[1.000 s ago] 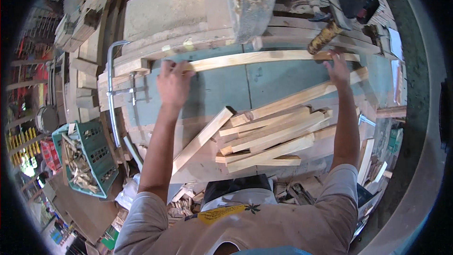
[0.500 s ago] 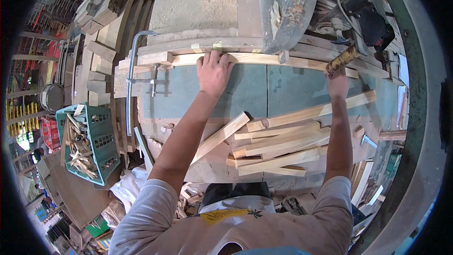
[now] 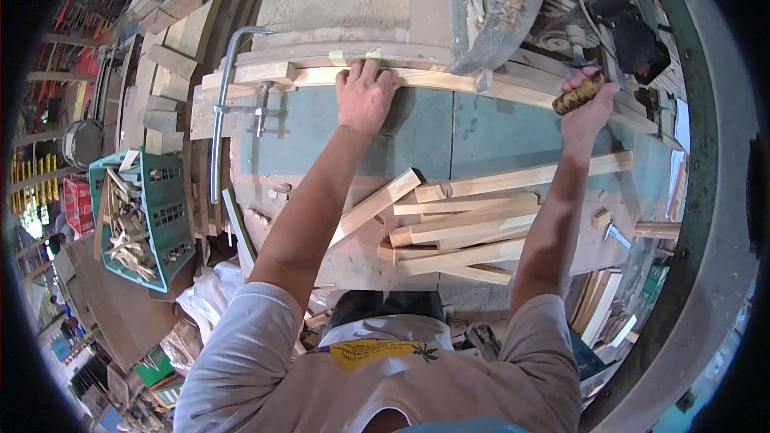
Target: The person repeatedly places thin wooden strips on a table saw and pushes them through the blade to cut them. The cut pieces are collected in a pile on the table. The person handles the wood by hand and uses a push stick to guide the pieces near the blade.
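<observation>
My left hand (image 3: 366, 100) bends its fingers over a pale wooden strip (image 3: 437, 80), holding it against the wooden fence (image 3: 297, 57) at the far side of the blue-green work surface (image 3: 417, 136). My right hand (image 3: 589, 112) is wrapped around a thick, mottled brown and yellow handle (image 3: 577, 93), its thumb along the near side. Between the hands, a grey curved guard (image 3: 497, 20) hangs over the fence with shavings on it. What lies beneath the guard is hidden. The strip's right end passes behind the handle and my right hand.
Several pale wooden pieces (image 3: 469, 228) lie close in front of me. A metal clamp (image 3: 221, 112) stands at the fence's left end. Left of the bench is a green crate (image 3: 172, 216) of offcuts. A dark machine part (image 3: 638, 40) sits far right; a small hammer-like tool (image 3: 616, 234) lies nearer.
My right hand has moved up and slightly right, and its grip has turned so that the thumb and palm show around the handle. The left hand stays on the strip. The whole view has shifted slightly.
</observation>
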Available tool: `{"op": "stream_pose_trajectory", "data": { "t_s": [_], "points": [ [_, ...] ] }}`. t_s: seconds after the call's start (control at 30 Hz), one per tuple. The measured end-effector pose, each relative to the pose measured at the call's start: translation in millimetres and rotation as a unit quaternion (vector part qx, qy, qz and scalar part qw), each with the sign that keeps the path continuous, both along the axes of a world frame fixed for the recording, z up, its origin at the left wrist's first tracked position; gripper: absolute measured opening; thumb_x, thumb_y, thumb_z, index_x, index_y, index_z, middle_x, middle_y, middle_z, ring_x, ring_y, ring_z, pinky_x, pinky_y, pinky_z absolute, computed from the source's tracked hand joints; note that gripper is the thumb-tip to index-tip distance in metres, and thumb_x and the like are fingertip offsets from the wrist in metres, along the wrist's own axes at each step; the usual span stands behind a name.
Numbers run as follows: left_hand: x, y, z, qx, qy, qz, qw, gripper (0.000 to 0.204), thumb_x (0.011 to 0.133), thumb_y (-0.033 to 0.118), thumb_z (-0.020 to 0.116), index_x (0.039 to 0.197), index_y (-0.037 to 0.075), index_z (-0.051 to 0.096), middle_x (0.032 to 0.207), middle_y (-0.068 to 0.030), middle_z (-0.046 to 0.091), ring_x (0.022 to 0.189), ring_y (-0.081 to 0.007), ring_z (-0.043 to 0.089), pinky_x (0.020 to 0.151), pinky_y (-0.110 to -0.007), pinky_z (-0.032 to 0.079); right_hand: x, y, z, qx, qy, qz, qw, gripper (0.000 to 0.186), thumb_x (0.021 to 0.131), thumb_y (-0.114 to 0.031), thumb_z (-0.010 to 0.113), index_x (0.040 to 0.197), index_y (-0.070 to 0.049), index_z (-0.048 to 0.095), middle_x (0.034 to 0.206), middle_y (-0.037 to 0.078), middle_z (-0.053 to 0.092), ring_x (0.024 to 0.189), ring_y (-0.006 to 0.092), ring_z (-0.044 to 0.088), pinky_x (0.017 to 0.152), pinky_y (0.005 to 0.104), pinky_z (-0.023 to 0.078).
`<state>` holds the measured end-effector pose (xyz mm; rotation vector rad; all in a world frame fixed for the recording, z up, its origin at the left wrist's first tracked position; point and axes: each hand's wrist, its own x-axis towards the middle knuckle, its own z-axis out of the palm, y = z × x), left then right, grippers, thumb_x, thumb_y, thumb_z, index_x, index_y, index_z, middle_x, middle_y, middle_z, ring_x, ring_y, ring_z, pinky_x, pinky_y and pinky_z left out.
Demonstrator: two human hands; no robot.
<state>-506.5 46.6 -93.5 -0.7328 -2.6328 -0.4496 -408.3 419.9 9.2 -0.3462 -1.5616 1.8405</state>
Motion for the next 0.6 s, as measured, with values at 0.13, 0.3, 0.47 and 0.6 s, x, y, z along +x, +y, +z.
{"op": "stream_pose_trajectory", "data": {
  "t_s": [0.13,0.3,0.47,0.6],
  "points": [
    [0,0,5,0.001,-0.036,-0.001,0.999,0.023,0.090,0.038,0.078,0.102,0.018,0.077,0.110,-0.0023,0.063,0.114,-0.0257,0.061,0.097,-0.051,0.047,12,-15,7,0.006,-0.012,-0.016,1.000,0.079,0.093,-0.084,0.056,0.108,-0.007,0.060,0.085,0.003,0.056,0.079,0.0182,0.055,0.071,0.0344,0.048],
    [1,-3,3,-0.014,-0.041,0.003,0.999,0.020,0.092,0.035,0.075,0.105,0.020,0.076,0.112,-0.0018,0.062,0.114,-0.0253,0.061,0.097,-0.050,0.047,44,-23,-2,-0.025,-0.035,-0.053,0.998,0.085,0.086,-0.092,0.055,0.105,-0.010,0.060,0.083,0.001,0.054,0.076,0.0165,0.052,0.068,0.0335,0.045],
    [0,-2,1,-0.024,-0.041,0.001,0.999,0.021,0.094,0.036,0.072,0.106,0.019,0.076,0.114,-0.0023,0.061,0.115,-0.0251,0.060,0.100,-0.050,0.046,89,-27,-12,0.019,-0.030,-0.065,0.997,0.092,0.085,-0.096,0.049,0.108,-0.007,0.059,0.083,0.003,0.057,0.073,0.0154,0.056,0.064,0.0320,0.048],
    [1,-3,6,-0.019,-0.069,-0.002,0.997,0.021,0.095,0.035,0.070,0.108,0.019,0.075,0.116,-0.0027,0.062,0.118,-0.0248,0.060,0.103,-0.049,0.045,115,-40,-10,0.012,-0.025,-0.079,0.996,0.090,0.087,-0.095,0.048,0.109,-0.008,0.059,0.078,0.003,0.055,0.068,0.0161,0.054,0.061,0.0326,0.047]
  ]
}}
